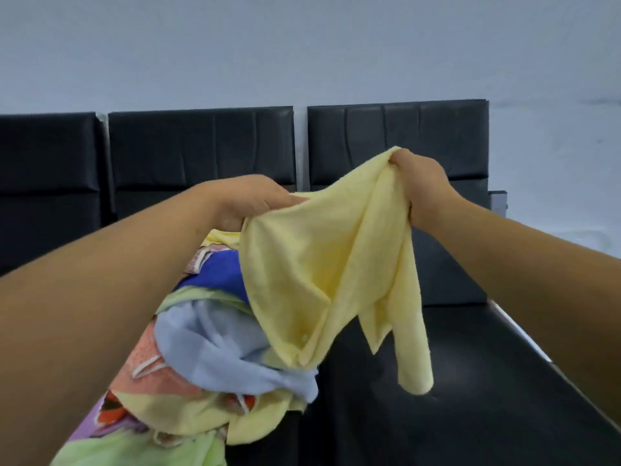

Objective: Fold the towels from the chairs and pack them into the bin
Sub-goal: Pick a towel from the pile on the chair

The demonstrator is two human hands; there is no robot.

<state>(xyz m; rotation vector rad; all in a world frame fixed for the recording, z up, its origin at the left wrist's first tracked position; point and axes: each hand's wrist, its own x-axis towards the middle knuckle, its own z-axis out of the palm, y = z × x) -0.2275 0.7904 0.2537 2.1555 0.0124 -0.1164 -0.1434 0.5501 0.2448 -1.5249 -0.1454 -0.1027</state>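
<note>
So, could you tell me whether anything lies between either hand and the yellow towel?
Nothing visible does: the left hand and the right hand grip the yellow towel, held over the towel pile. The bin is not in view.

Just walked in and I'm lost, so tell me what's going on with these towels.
A person holds up a pale yellow towel, the left hand gripping one edge and the right hand gripping another, higher up. The towel hangs crumpled and unfolded between them. Below it, a heap of coloured towels lies on the black chairs. No bin is in view.
</note>
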